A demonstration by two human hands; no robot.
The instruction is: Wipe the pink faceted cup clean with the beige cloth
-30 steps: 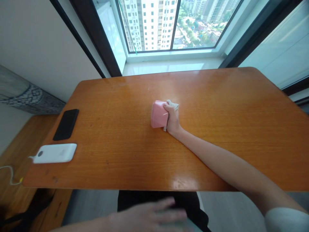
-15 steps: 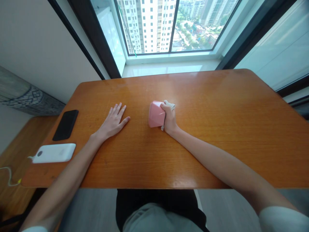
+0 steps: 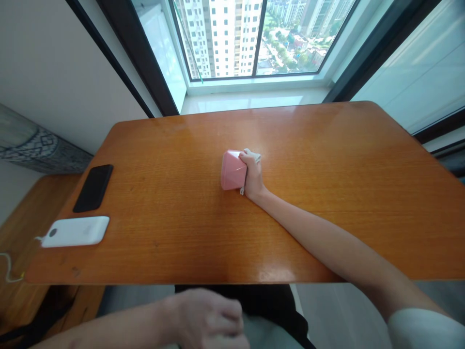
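R hand: (image 3: 254,177) closed tight, wrapped round the pink faceted cup (image 3: 232,169) w/ a white cloth (image 3: 252,155) bunched under the fingers; wrist & forearm low over the bench.

L hand: (image 3: 209,317) blurred, down near bottom edge of view, off the bench, in front of the person's lap. Fingers look curled in, but can't tell if it's holding anything.

Task thing: cup sits about mid-bench, tilted, lower side on or just above the surface (can't tell which), R hand on its right side. Inside not visible. Cloth tip pokes out above the hand, small white bit shows below it by the cup.

Bench: (image 3: 327,145) orange-brown wood grain, glossy, rounded corners, window side at far edge.

Left end of bench: black phone (image 3: 93,188) lying flat, white power bank (image 3: 74,231) just below it, both well apart from the cup. Thin white cable (image 3: 9,266) runs off the power bank, over the bench edge.

Person: white sleeve (image 3: 425,329) on R arm, dark trousers (image 3: 232,295) under the bench edge.

Beyond bench: tall window (image 3: 250,39) w/ dark frame, high-rise blocks outside.
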